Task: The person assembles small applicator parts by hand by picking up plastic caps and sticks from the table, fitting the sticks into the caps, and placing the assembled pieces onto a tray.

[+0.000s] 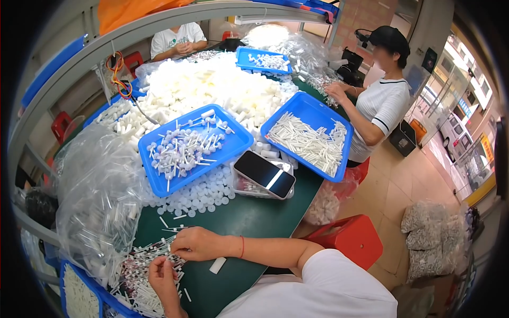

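My right hand (200, 244) is closed in a pinch over a heap of thin sticks (140, 270) with white and dark red parts. Just nearer to me, my left hand (163, 275) has its fingers curled together at the edge of the same heap. Whatever either hand holds is too small to make out. Beside my right wrist a short white cylinder (217, 265) lies on the green table (254, 225). Beyond my hands are many small translucent round caps (207, 204) and a blue tray (233, 139) of white sticks with round caps on them.
A black phone (264, 174) rests on a clear plastic box (241, 185). Another blue tray (313, 108) holds white tubes. White foam-like pieces (201, 85) form a big mound. A clear bag (98, 196) stands left. Two people work across the table; a red stool (352, 241) is at right.
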`<state>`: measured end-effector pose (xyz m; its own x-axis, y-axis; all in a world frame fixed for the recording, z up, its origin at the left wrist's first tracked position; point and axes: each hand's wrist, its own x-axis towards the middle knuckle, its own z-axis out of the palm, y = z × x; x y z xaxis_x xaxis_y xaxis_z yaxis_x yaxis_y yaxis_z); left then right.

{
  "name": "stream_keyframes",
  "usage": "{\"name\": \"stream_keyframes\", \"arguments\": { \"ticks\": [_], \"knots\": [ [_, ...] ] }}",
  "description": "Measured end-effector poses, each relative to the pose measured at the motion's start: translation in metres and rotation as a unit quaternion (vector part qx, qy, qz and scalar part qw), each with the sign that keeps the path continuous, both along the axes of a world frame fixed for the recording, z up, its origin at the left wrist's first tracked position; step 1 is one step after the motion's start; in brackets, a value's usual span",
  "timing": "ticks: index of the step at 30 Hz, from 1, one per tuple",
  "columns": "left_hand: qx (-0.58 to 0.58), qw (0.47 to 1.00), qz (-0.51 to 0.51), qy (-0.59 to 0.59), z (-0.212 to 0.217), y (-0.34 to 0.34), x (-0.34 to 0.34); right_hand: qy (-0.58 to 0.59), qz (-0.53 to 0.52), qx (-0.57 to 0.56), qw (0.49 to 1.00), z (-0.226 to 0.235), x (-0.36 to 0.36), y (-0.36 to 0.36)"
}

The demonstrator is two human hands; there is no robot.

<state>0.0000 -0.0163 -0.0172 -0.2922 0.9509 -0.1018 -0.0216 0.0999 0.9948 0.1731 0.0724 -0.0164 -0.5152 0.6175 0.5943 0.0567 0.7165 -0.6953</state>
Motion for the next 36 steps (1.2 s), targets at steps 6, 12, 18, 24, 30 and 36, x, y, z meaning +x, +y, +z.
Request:
{"name": "stream_keyframes", "arguments": {
  "ticks": [6,12,18,24,30,36],
  "knots": [
    [0.07,0.978,-0.023,0.196,-0.011,0.0,0.004,-0.082,0.045,-0.002,0.996,-0.005,0.003,-0.003],
    [0.042,0.976,-0.065,0.205,-0.012,-0.001,0.0,-0.138,0.092,0.008,0.986,0.004,0.007,-0.005],
    [0.06,0.972,-0.053,0.219,0.001,-0.007,0.001,-0.145,0.094,0.052,0.983,-0.003,-0.004,-0.002],
    [0.099,0.951,-0.104,0.273,0.011,0.0,0.007,-0.163,0.071,0.018,0.984,0.005,0.006,-0.003],
    [0.086,0.933,-0.156,0.312,0.032,0.009,0.0,-0.143,0.035,0.055,0.988,0.0,0.006,0.002],
    [0.157,0.895,-0.098,0.405,0.035,0.086,-0.008,-0.096,-0.104,0.041,0.989,0.018,0.021,0.018]
  ]
}}
